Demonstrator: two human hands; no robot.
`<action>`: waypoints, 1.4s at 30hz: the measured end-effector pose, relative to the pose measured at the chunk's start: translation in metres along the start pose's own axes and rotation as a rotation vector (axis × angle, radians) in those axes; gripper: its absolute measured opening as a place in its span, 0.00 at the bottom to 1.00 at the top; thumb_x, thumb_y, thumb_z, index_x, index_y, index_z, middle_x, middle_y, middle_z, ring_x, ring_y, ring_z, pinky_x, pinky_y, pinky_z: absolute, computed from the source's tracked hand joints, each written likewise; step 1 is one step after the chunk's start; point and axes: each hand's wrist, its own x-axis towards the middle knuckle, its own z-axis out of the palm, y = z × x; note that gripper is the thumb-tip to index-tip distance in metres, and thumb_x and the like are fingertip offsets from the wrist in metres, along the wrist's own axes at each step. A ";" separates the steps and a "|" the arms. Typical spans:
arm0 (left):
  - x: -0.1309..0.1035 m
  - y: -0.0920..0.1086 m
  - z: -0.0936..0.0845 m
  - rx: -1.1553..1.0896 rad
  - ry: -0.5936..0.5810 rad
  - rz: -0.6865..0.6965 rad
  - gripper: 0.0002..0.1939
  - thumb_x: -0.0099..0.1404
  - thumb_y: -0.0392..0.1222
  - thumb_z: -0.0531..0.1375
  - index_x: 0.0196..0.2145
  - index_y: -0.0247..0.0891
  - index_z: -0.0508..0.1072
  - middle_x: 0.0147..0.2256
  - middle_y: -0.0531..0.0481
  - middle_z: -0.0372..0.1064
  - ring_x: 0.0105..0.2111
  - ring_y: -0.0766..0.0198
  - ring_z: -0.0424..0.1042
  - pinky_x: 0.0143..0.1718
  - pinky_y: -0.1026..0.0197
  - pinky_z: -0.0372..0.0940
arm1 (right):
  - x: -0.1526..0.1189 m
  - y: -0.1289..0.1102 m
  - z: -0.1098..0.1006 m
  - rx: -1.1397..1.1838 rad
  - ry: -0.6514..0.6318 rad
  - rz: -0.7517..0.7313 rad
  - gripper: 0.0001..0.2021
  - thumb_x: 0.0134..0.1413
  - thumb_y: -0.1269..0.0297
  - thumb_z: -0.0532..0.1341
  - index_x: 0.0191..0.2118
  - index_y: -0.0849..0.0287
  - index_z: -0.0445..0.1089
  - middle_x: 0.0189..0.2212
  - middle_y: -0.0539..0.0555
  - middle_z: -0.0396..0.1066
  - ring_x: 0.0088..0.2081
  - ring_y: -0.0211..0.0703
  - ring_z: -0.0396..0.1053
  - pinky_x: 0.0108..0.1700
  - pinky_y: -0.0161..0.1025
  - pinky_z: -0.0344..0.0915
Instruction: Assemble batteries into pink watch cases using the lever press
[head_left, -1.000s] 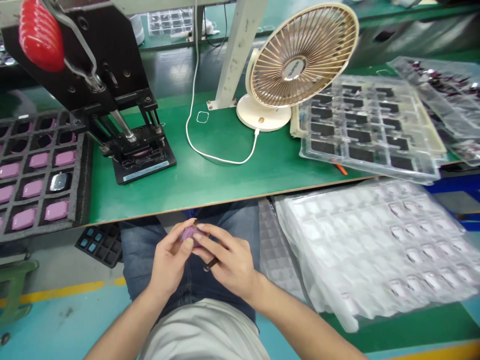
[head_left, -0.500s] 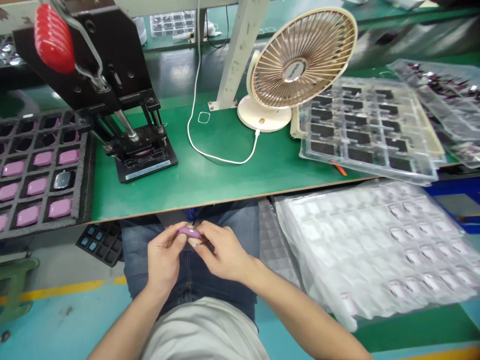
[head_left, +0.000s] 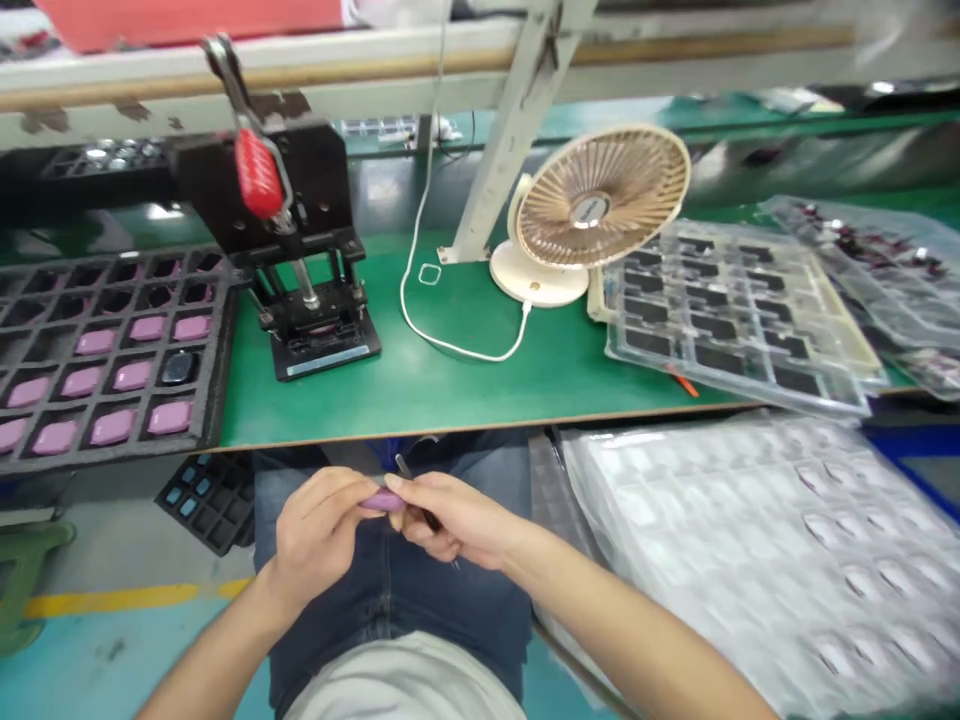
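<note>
Above my lap, just below the bench edge, a small purple case (head_left: 382,500) is pinched between both hands. My left hand (head_left: 321,520) is closed on its left end, thumb and fingers together. My right hand (head_left: 450,518) grips the right end with the thumb on top. A thin dark tool (head_left: 403,466) also sits in my right hand, its tip pointing up past the thumb. The side of the case facing away from me is hidden.
A black press (head_left: 315,330) with a red handle stands on the green bench (head_left: 450,390). Left is a foam tray (head_left: 214,400) of purple cases. A fan (head_left: 592,205), its white cable and clear trays (head_left: 739,310) lie rightward. Bagged trays (head_left: 675,520) sit lower right.
The view has tilted up, so the bench items appear lower. A thin dark tool now shows in my right hand, whose fingers are curled more. Both hands still hold the purple case.
</note>
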 end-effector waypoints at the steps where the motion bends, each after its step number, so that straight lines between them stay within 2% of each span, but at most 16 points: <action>1: 0.002 -0.002 -0.004 0.022 0.028 -0.061 0.19 0.70 0.29 0.64 0.54 0.46 0.79 0.44 0.47 0.81 0.44 0.57 0.80 0.48 0.55 0.75 | -0.001 -0.006 0.001 -0.176 0.082 -0.095 0.33 0.67 0.31 0.57 0.32 0.61 0.72 0.17 0.43 0.57 0.16 0.30 0.47 0.18 0.29 0.46; 3: 0.014 -0.009 -0.015 0.095 0.086 -0.165 0.17 0.73 0.33 0.63 0.57 0.46 0.78 0.45 0.47 0.80 0.45 0.57 0.79 0.49 0.55 0.74 | -0.007 -0.032 0.002 -0.604 0.296 -0.415 0.30 0.74 0.40 0.54 0.34 0.61 0.77 0.20 0.50 0.68 0.21 0.36 0.62 0.24 0.33 0.60; 5: 0.035 -0.018 -0.029 0.181 0.132 -0.182 0.16 0.75 0.36 0.61 0.58 0.45 0.78 0.46 0.45 0.79 0.46 0.57 0.78 0.51 0.54 0.73 | -0.014 -0.076 0.006 -0.985 0.532 -0.835 0.20 0.77 0.51 0.56 0.42 0.59 0.80 0.31 0.55 0.78 0.32 0.42 0.75 0.37 0.37 0.71; 7: 0.060 -0.029 -0.039 0.238 0.163 -0.133 0.13 0.76 0.39 0.60 0.54 0.45 0.81 0.47 0.45 0.78 0.48 0.55 0.77 0.54 0.51 0.72 | -0.018 -0.130 0.014 -1.221 0.724 -1.220 0.15 0.76 0.57 0.58 0.55 0.57 0.78 0.47 0.58 0.81 0.47 0.47 0.78 0.47 0.40 0.75; 9: 0.081 -0.043 -0.041 0.268 0.165 -0.099 0.11 0.76 0.41 0.61 0.50 0.44 0.82 0.49 0.45 0.79 0.51 0.53 0.77 0.58 0.48 0.70 | -0.013 -0.181 0.025 -1.360 0.812 -1.453 0.22 0.75 0.53 0.60 0.67 0.55 0.69 0.61 0.57 0.74 0.60 0.51 0.74 0.51 0.39 0.77; 12: 0.095 -0.064 -0.030 0.269 0.133 -0.099 0.10 0.76 0.42 0.61 0.50 0.43 0.82 0.50 0.44 0.81 0.54 0.48 0.78 0.60 0.43 0.70 | 0.012 -0.232 0.037 -1.619 0.757 -1.536 0.24 0.77 0.50 0.57 0.71 0.51 0.63 0.70 0.52 0.63 0.65 0.50 0.70 0.48 0.34 0.78; 16: 0.091 -0.078 -0.014 0.252 0.151 -0.137 0.10 0.74 0.39 0.62 0.49 0.43 0.82 0.50 0.43 0.82 0.56 0.44 0.78 0.61 0.38 0.69 | 0.036 -0.263 0.047 -1.776 0.722 -1.591 0.18 0.82 0.60 0.51 0.62 0.56 0.74 0.61 0.51 0.75 0.57 0.42 0.78 0.50 0.32 0.75; 20: 0.087 -0.077 -0.015 0.191 0.189 -0.183 0.09 0.73 0.38 0.63 0.48 0.44 0.83 0.50 0.45 0.83 0.56 0.46 0.78 0.62 0.39 0.68 | 0.015 -0.293 0.064 -1.438 0.897 -1.864 0.27 0.80 0.53 0.47 0.63 0.68 0.72 0.54 0.53 0.78 0.56 0.46 0.77 0.52 0.35 0.71; 22: 0.085 -0.074 -0.022 0.142 0.240 -0.203 0.09 0.74 0.41 0.63 0.47 0.45 0.83 0.51 0.45 0.82 0.56 0.49 0.77 0.63 0.41 0.68 | 0.004 -0.294 0.067 -1.263 1.010 -1.971 0.23 0.79 0.57 0.51 0.58 0.71 0.73 0.49 0.56 0.80 0.52 0.40 0.78 0.53 0.34 0.70; 25: 0.075 -0.068 -0.034 0.069 0.383 -0.270 0.10 0.75 0.45 0.62 0.48 0.43 0.83 0.50 0.44 0.80 0.53 0.51 0.78 0.60 0.44 0.71 | 0.015 -0.253 0.053 -1.379 0.903 -1.833 0.14 0.77 0.63 0.56 0.46 0.63 0.77 0.40 0.55 0.81 0.42 0.37 0.79 0.48 0.32 0.72; 27: 0.062 -0.064 -0.039 0.007 0.459 -0.327 0.12 0.75 0.47 0.62 0.49 0.42 0.82 0.48 0.43 0.80 0.47 0.53 0.80 0.53 0.48 0.76 | 0.039 -0.211 0.032 -1.673 0.638 -1.449 0.15 0.77 0.61 0.55 0.44 0.57 0.79 0.43 0.52 0.82 0.42 0.39 0.80 0.43 0.33 0.72; 29: 0.048 -0.060 -0.041 -0.055 0.497 -0.377 0.15 0.75 0.49 0.62 0.51 0.39 0.81 0.48 0.43 0.80 0.40 0.57 0.82 0.46 0.53 0.79 | 0.070 -0.177 0.010 -1.799 0.577 -1.076 0.16 0.79 0.59 0.53 0.52 0.53 0.79 0.54 0.51 0.80 0.48 0.42 0.80 0.43 0.35 0.72; 31: 0.035 -0.057 -0.039 -0.110 0.509 -0.421 0.18 0.75 0.50 0.63 0.56 0.38 0.79 0.48 0.43 0.80 0.37 0.59 0.83 0.43 0.55 0.80 | 0.099 -0.162 -0.007 -1.814 0.593 -0.911 0.16 0.79 0.60 0.53 0.61 0.52 0.75 0.61 0.53 0.76 0.54 0.47 0.78 0.45 0.38 0.73; 36: 0.030 -0.050 -0.043 -0.020 0.474 -0.348 0.17 0.77 0.47 0.60 0.59 0.42 0.78 0.52 0.42 0.77 0.38 0.60 0.83 0.43 0.56 0.81 | 0.137 -0.182 -0.018 -1.791 0.597 -0.830 0.19 0.70 0.62 0.65 0.64 0.56 0.73 0.56 0.59 0.79 0.52 0.57 0.79 0.49 0.45 0.75; 39: 0.051 -0.050 -0.048 0.191 0.459 -0.233 0.14 0.78 0.43 0.59 0.56 0.42 0.79 0.51 0.42 0.79 0.47 0.54 0.81 0.51 0.48 0.78 | 0.130 -0.186 -0.018 -1.774 0.582 -0.856 0.19 0.70 0.64 0.64 0.64 0.52 0.73 0.58 0.56 0.79 0.55 0.55 0.78 0.52 0.43 0.74; 42: 0.085 -0.062 -0.046 0.300 0.403 -0.165 0.14 0.76 0.37 0.59 0.54 0.41 0.81 0.51 0.42 0.81 0.53 0.50 0.78 0.61 0.42 0.71 | 0.105 -0.168 -0.021 -1.734 0.632 -0.908 0.19 0.74 0.64 0.60 0.66 0.53 0.71 0.62 0.55 0.75 0.59 0.52 0.77 0.51 0.42 0.75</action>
